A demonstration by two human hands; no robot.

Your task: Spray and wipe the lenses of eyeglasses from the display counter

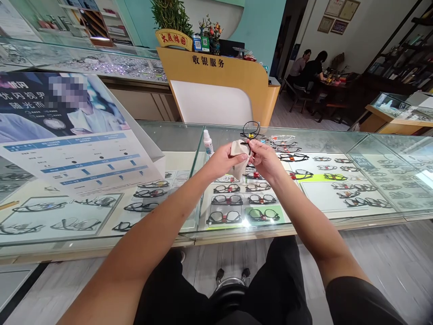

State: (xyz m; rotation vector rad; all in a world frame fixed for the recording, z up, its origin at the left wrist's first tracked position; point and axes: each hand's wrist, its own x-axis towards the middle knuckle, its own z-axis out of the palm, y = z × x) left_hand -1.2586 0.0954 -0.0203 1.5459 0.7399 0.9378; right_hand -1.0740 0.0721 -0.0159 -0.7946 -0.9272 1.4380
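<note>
Both my hands are together above the glass counter. My left hand (225, 159) is closed on a beige cleaning cloth (239, 169), its thumb pressing the folds. Fingers of my right hand (265, 158) pinch the dark frame of a pair of eyeglasses (244, 131) against the cloth. One round black rim rises above my hands. The cloth and fingers hide much of the rest of the frame. A white spray bottle (208, 143) stands on the counter just beyond my left wrist.
Rows of eyeglasses (227, 200) fill the glass counter (203, 237) below my hands. More glasses (293, 157) lie right of my hands. A large folded sign (84, 149) stands at left. Behind is a yellow cashier desk (216, 67); two people (311, 70) sit at a far table.
</note>
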